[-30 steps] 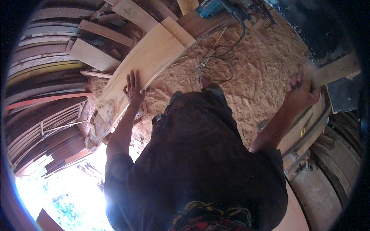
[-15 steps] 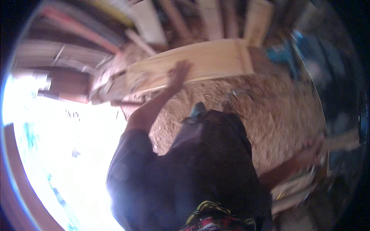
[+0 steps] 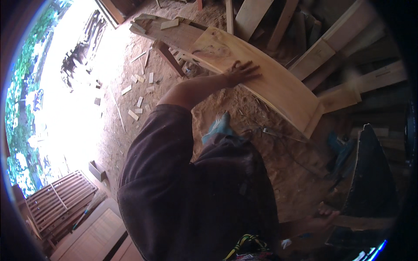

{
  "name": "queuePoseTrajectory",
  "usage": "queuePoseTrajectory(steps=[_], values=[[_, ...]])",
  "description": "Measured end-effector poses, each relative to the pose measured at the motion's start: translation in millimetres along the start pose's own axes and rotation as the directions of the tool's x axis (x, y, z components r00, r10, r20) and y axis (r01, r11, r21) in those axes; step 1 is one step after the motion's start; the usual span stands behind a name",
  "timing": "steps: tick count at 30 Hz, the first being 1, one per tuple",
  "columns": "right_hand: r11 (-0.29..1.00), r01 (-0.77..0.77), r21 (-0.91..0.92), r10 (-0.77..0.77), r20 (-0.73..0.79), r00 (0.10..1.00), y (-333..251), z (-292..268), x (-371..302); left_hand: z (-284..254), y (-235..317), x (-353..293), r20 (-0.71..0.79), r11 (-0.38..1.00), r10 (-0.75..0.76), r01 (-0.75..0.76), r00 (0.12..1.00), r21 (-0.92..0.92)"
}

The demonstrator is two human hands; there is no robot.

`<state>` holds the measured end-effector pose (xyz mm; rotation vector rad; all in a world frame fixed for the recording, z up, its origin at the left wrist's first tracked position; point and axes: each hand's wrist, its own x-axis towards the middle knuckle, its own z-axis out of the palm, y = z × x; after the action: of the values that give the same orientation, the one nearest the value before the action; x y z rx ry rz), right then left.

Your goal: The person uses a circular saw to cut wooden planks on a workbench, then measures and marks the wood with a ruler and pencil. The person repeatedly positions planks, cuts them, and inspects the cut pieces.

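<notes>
My left hand (image 3: 244, 74) lies flat with fingers spread on a light wooden panel (image 3: 278, 82). The panel rests on a long rough plank (image 3: 178, 37) used as a bench top. Low at the right, my right hand (image 3: 320, 218) is closed around the end of a wooden strip (image 3: 365, 222), which stretches away to the right. That hand is in shadow, so its fingers show only in part. A small wood offcut (image 3: 170, 24) sits on the plank's far end.
Long boards (image 3: 331, 48) lean beyond the panel. A blue power tool (image 3: 340, 150) lies at right beside a dark upright sheet (image 3: 370, 174). Small wood offcuts (image 3: 133, 115) litter the dusty floor at left. A slatted wooden frame (image 3: 61, 200) and panelled door (image 3: 96, 235) lie lower left.
My view has swung to the right, so the panel now slants across it. My left hand stays on the panel; the right still holds the strip, now lower in view.
</notes>
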<state>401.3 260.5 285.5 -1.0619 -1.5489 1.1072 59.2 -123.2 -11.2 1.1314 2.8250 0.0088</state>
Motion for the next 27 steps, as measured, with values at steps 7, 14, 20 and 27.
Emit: queuePoseTrajectory(steps=[7,14,20,27], values=[[0.996,-0.019,0.090,0.009,0.116,0.993,-3.2,7.2,3.6,5.2,-27.9,-18.5,-0.036,0.978,-0.166,0.169,0.985,0.120],[0.997,0.018,0.076,-0.026,0.112,0.993,-1.3,2.6,4.6,-18.0,27.8,-47.1,0.000,0.966,-0.162,0.158,0.987,0.204],[0.996,0.039,0.082,-0.042,0.034,0.999,-6.2,11.1,-0.4,-100.2,80.6,-12.1,0.210,0.972,-0.202,0.169,0.957,0.164],[0.990,-0.034,0.140,0.051,-0.117,0.992,10.7,16.3,-2.7,-148.7,-25.7,48.3,0.180,0.927,-0.135,0.189,0.974,-0.325]])
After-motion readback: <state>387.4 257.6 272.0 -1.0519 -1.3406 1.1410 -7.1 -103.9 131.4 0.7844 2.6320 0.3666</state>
